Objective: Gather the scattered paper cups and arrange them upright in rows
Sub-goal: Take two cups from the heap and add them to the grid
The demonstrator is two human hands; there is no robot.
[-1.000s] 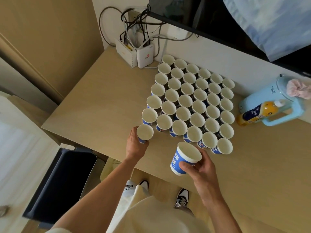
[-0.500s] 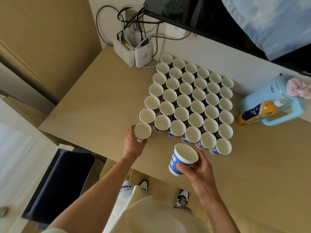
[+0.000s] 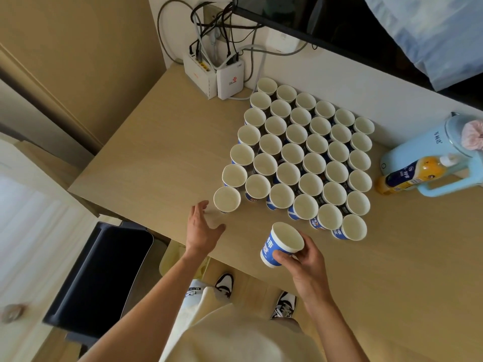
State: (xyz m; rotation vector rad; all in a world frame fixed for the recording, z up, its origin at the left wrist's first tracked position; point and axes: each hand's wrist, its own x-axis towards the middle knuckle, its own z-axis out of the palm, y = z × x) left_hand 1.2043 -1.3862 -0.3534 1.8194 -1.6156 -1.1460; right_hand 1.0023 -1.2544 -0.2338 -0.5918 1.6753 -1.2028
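Several blue-and-white paper cups stand upright in slanted rows on the wooden table. The nearest cup of the left row stands alone at the row's front end. My left hand hovers just below and left of it, fingers spread, holding nothing. My right hand grips one more cup by its side, tilted slightly, above the table's near edge in front of the rows.
Two white router boxes with cables stand at the back left corner. A light blue kettle and a yellow bottle lie to the right of the cups. A dark chair sits below the table's left edge.
My left hand has let go of the cup at the front of the left row and drawn back, fingers now spread. My right hand keeps its cup in much the same place.
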